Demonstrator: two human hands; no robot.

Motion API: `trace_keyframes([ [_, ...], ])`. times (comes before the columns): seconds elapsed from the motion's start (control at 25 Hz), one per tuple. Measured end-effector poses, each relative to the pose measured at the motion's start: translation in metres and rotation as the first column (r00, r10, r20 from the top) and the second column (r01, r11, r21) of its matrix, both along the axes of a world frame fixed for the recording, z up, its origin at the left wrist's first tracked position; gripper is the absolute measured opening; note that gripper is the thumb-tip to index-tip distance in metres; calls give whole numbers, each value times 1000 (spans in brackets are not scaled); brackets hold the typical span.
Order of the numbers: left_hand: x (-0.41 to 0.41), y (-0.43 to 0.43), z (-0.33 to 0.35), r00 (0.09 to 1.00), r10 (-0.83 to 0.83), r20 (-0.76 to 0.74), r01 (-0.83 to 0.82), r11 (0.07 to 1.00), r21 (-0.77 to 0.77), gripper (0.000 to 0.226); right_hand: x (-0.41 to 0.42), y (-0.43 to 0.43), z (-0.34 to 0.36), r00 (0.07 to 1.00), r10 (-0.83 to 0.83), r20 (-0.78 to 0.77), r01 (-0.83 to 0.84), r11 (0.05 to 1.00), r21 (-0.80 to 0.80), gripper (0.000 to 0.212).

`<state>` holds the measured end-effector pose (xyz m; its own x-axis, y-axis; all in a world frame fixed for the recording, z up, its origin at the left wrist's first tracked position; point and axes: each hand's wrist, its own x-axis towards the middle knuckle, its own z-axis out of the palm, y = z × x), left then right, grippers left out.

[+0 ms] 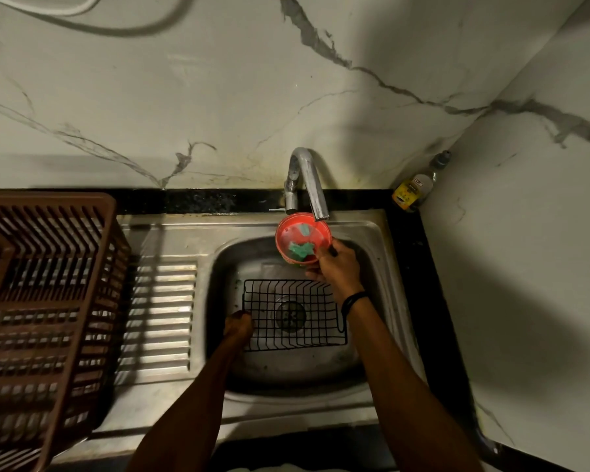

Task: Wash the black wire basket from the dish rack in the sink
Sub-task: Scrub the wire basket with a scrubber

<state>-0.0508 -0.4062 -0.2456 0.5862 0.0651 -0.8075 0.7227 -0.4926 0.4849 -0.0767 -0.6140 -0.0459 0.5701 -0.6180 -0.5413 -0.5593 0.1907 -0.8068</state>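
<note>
The black wire basket (292, 313) lies flat in the steel sink (380, 301), over the drain. My left hand (238, 327) grips the basket's left edge. My right hand (338, 265) holds a small red bowl (300, 233) by its near rim, just under the tap spout (309, 180). Green scrubber pieces (300, 248) lie inside the bowl. No water stream is visible from the tap.
A brown plastic dish rack (45, 311) stands on the ribbed drainboard (160, 318) at the left. A small bottle (416, 185) leans in the back right corner against the marble wall. A black counter edge borders the sink.
</note>
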Motion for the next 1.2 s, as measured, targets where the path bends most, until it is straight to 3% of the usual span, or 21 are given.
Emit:
trace_keyframes([
  [0.48, 0, -1, -16, 998, -17, -54, 21, 997, 77, 23, -3, 1, -2, 1000, 21, 15, -21, 1000, 5, 25],
  [0.92, 5, -2, -5, 991, -136, -19, 137, 978, 155, 29, -6, 4, 1, 999, 33, 20, -34, 999, 28, 25],
  [1.2, 2, 8, 5, 987, -160, -11, 160, 978, 133, 32, -8, 4, 4, 999, 23, 39, -25, 998, 63, 25],
])
